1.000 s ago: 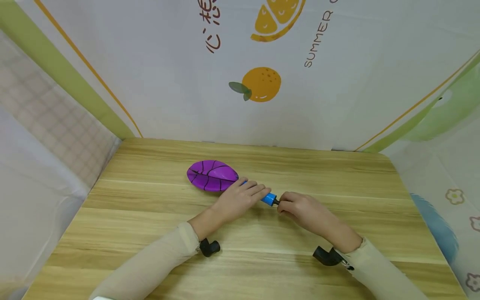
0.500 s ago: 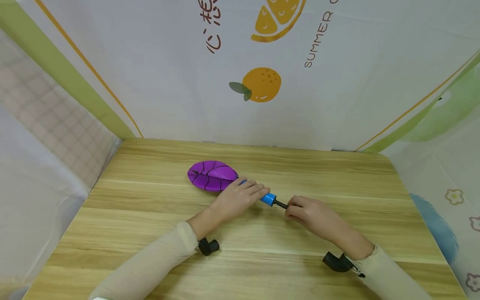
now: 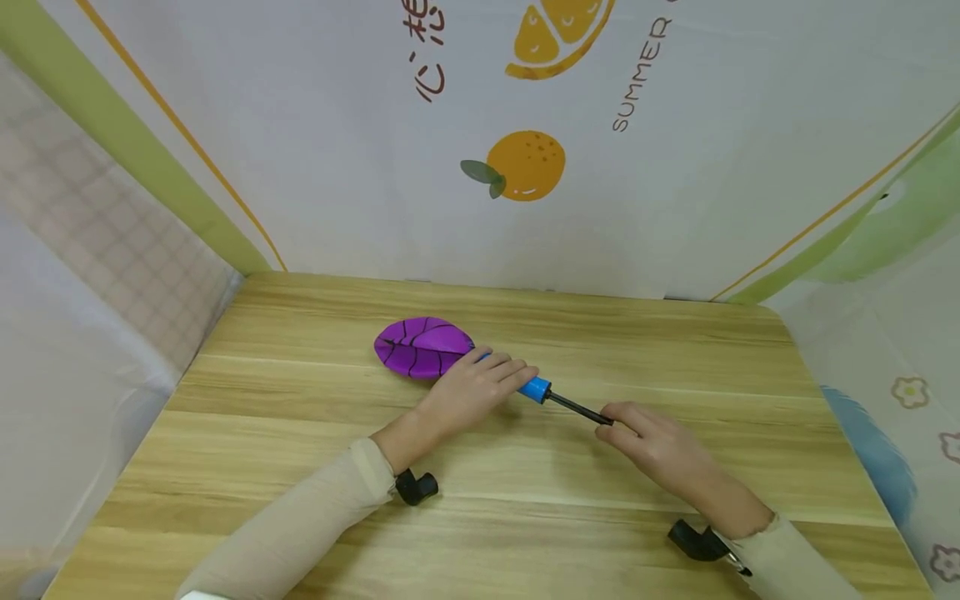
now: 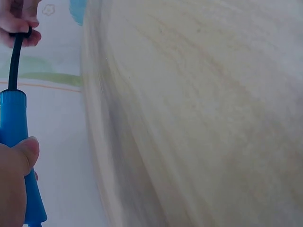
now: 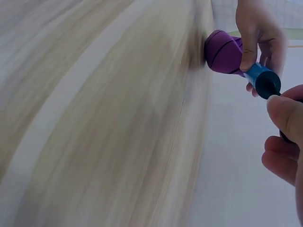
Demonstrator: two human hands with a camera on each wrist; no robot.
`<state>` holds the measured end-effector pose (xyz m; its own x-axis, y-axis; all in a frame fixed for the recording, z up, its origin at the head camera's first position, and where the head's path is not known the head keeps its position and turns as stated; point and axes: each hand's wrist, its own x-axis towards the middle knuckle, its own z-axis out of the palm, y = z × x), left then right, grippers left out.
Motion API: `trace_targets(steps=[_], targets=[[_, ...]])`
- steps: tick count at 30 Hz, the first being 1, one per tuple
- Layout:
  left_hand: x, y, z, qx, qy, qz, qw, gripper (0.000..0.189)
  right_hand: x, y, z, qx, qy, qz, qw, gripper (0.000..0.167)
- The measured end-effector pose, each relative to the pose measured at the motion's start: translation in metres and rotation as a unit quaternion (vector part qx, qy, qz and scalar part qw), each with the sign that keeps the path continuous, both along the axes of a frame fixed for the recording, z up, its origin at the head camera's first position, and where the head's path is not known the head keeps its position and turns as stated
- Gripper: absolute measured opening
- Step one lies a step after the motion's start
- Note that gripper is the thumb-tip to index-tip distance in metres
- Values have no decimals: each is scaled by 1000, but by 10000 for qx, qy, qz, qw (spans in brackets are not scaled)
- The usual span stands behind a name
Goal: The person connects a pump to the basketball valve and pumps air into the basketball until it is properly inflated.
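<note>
A blue hand pump [image 3: 536,389] lies slantwise over the table, its barrel gripped by my left hand [image 3: 472,387]. In the left wrist view the left thumb [image 4: 29,152] wraps the blue barrel [image 4: 13,118]. Out of the barrel's right end comes a long stretch of black rod [image 3: 577,407]. My right hand [image 3: 660,446] pinches the black handle at the rod's far end, mostly covered by the fingers. At the pump's other end sits a purple ball [image 3: 420,346] with black lines, partly deflated and creased inward. Where ball and pump meet is largely hidden by the left hand.
The wood-grain table [image 3: 300,467] carries the work. Behind it hangs a white cloth [image 3: 360,208] printed with oranges and lettering, and more cloth closes off both sides. Black wrist camera mounts [image 3: 416,487] stick out below each wrist.
My right hand has moved right and slightly toward me, drawing the black rod further out of the barrel. The left hand and the ball have stayed nearly in place.
</note>
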<state>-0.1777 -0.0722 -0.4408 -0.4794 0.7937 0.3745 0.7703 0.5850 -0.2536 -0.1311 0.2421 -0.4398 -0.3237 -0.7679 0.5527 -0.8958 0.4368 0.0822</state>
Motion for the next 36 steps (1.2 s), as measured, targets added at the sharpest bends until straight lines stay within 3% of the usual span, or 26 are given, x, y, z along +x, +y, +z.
trace_targets(steps=[12, 17, 36], targets=[[-1, -3, -1, 58, -92, -107, 9999, 47, 13, 21, 5, 29, 194, 146, 9997, 41], [1, -1, 0, 42, -180, -89, 9998, 48, 14, 22, 6, 255, 131, 16, 9996, 42], [1, 9, -5, -17, -50, 20, 10000, 47, -12, -8, -2, 366, 161, 143, 9991, 46]])
